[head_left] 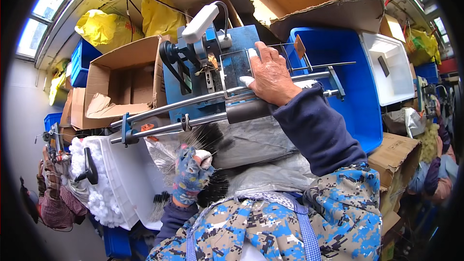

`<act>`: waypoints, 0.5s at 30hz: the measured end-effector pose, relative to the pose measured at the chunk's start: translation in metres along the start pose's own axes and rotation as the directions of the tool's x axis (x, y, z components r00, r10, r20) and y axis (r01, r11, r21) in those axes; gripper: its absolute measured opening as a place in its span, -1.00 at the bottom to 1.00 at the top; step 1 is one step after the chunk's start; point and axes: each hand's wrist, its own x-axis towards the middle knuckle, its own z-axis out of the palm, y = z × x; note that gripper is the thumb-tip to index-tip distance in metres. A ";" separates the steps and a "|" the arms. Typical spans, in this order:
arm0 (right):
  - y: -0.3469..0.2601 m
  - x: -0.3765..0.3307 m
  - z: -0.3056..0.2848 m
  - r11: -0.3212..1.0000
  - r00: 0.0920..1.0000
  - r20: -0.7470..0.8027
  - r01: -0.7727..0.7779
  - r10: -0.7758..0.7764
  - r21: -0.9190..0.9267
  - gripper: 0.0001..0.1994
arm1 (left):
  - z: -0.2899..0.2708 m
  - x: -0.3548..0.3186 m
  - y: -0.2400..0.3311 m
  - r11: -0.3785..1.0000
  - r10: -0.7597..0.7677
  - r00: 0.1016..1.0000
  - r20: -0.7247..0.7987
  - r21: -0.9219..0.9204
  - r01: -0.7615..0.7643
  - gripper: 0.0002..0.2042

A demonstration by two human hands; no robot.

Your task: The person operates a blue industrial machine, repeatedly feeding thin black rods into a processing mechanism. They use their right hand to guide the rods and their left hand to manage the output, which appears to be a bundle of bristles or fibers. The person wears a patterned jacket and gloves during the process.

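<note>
My left hand (193, 171), in a patterned, frayed fabric glove with a white-wrapped fingertip, is closed around a bunch of thin wires. Dark bristle tufts (212, 188) spread beside and below it, and more dark bristles (208, 137) fan out above; where they join the wires is hidden by the fist. My right hand (273, 75), bare with white wraps on thumb and index finger, lies with fingers apart over the wire-framed sliding carriage (241, 94) of a blue bench machine (246, 36). Its palm is close to the dark sleeve (249, 111) on the metal rails.
A blue bin (338, 116) stands right of the machine, a white tray (386, 70) beyond it. Left are a cardboard box (128, 75) and a white bin (133, 179) with white fluffy pieces. Grey plastic sheeting (261, 140) lies below the rails. Other people work at both sides.
</note>
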 end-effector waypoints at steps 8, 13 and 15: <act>-0.001 0.001 -0.005 0.987 0.996 0.066 -0.061 0.052 0.147 -0.42 | 0.003 0.007 0.018 0.998 0.060 0.998 0.020 0.001 -0.060 -0.74; -0.008 0.002 -0.008 0.985 0.988 0.131 -0.098 0.079 0.139 -0.43 | 0.003 0.003 0.014 0.999 0.049 0.999 -0.019 0.011 -0.049 -0.76; -0.011 0.003 -0.008 0.989 0.983 0.163 -0.106 0.089 0.099 -0.42 | 0.001 0.007 0.018 0.997 0.066 0.998 -0.008 0.035 -0.065 -0.76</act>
